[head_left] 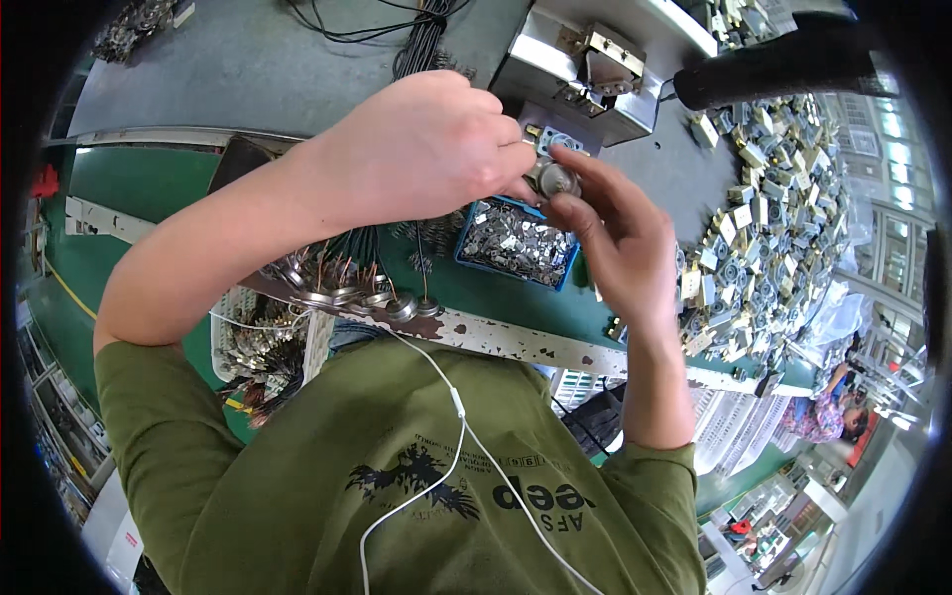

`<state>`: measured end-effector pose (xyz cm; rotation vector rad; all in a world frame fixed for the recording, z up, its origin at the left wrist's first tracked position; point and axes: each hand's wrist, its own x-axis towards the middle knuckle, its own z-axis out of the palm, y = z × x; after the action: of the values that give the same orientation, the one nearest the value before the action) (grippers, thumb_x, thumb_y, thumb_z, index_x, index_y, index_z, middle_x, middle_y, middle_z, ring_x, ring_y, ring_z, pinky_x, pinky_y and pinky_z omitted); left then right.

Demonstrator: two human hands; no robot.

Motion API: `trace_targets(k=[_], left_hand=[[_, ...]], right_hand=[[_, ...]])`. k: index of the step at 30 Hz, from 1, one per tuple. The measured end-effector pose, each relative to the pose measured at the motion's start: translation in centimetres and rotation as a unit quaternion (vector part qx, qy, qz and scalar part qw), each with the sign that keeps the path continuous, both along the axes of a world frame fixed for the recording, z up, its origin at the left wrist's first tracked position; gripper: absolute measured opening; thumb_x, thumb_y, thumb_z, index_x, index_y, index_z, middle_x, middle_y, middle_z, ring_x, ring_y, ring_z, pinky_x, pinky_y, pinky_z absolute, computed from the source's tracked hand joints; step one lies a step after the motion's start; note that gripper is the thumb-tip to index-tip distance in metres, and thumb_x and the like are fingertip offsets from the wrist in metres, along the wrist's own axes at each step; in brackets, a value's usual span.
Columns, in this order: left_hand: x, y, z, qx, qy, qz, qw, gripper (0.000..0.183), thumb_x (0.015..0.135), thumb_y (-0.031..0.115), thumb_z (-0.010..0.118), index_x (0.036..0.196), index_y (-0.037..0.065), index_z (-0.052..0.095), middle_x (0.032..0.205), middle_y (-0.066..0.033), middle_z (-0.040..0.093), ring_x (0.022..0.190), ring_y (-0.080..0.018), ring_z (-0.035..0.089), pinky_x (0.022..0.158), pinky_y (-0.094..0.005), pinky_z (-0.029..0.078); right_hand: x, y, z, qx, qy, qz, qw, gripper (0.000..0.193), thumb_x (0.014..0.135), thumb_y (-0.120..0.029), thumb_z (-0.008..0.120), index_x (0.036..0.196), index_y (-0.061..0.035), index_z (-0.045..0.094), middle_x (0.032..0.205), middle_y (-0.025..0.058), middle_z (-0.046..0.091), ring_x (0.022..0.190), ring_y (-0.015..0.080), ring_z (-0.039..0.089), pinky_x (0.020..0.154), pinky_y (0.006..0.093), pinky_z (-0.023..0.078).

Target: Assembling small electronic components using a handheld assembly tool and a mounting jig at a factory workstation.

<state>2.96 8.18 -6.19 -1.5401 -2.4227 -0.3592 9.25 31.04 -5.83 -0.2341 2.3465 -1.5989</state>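
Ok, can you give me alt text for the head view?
A person's right grip pinches a round metal part, with the left grip curled beside it, its fingertips partly hidden. Nearer the body sits a blue tray of small metal pieces; a heap of small blocky parts spreads to the right.

Bright, fairly even light fills the view. Glowing white panels point(899, 171) overexpose near the right rim; glare whitens the boxy grey metal housing point(540, 58), and the round silvery piece point(557, 179) shines. Fisheye distortion bows the chipped white counter edge point(516, 342) within blackened borders; the distant background softens.
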Motion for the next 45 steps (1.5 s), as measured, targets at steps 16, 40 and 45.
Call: trace_targets(k=[16, 40, 45], left_hand=[[-0.8, 0.1, 1.4, 0.017, -0.179, -0.054, 0.982, 0.029, 0.088, 0.031, 0.071, 0.111, 0.015, 0.068, 0.079, -0.0080, 0.069, 0.081, -0.0292, 0.070, 0.069, -0.0429, 0.052], [-3.5, 2.9, -1.4, -0.037, -0.229, 0.072, 0.970, 0.035, 0.092, 0.027, 0.067, 0.126, 0.020, 0.063, 0.091, -0.0075, 0.070, 0.090, -0.0300, 0.069, 0.075, -0.0436, 0.055], [-3.1, 3.1, -1.6, -0.033, -0.198, 0.059, 0.978, 0.026, 0.093, 0.029, 0.066, 0.115, 0.015, 0.062, 0.086, -0.0100, 0.070, 0.086, -0.0312, 0.070, 0.070, -0.0449, 0.055]], right_hand=[[-1.1, 3.3, 2.0, -0.042, 0.234, -0.170, 0.956, 0.037, 0.106, -0.012, 0.055, 0.140, 0.0034, 0.054, 0.109, 0.0134, 0.072, 0.088, 0.0121, 0.065, 0.076, 0.0270, 0.053], [-10.0, 1.4, 8.5, -0.077, 0.511, -0.209, 0.830, 0.032, 0.090, -0.022, 0.075, 0.106, 0.0033, 0.063, 0.082, 0.0115, 0.065, 0.065, 0.0178, 0.063, 0.060, 0.0301, 0.052], [-8.6, -0.4, 9.7, -0.228, 0.485, -0.218, 0.815, 0.028, 0.089, -0.013, 0.071, 0.104, 0.0083, 0.062, 0.079, 0.0165, 0.065, 0.061, 0.0206, 0.064, 0.054, 0.0323, 0.055]])
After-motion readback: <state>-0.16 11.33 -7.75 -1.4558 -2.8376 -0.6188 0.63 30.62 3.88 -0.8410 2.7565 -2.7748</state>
